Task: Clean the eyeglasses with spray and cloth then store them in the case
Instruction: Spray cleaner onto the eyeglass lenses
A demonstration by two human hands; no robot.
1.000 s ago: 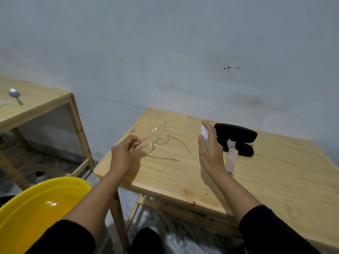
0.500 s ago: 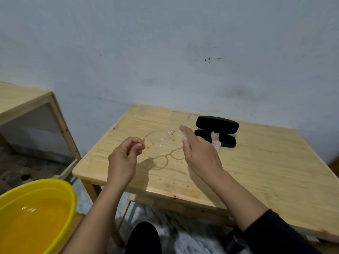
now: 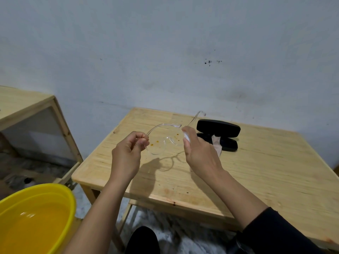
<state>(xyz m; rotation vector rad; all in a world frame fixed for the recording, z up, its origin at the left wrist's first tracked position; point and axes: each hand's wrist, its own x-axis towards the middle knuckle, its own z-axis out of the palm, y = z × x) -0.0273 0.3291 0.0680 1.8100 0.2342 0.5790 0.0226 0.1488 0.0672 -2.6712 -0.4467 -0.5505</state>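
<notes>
Right now, in the head view, a pair of clear eyeglasses (image 3: 165, 142) is held up over the wooden table (image 3: 256, 171) in the middle of the frame. One end of the glasses is pinched by the curled fingers of the left hand (image 3: 128, 154). Small orange spots can be seen on the lenses. A small white spray bottle (image 3: 186, 136) is gripped in the right hand (image 3: 200, 153), just beside the right lens, with a finger laid on its top. Most of the bottle is hidden by the hand. A black case (image 3: 218, 128) is seen lying open on the table, to the right of the hands and near the wall. A pale cloth (image 3: 217, 147) is tucked in the case and hangs out over its front. A yellow basin (image 3: 36, 215) with water is seen at the lower left of the frame. Another wooden table (image 3: 27, 105) is seen at the left edge.
</notes>
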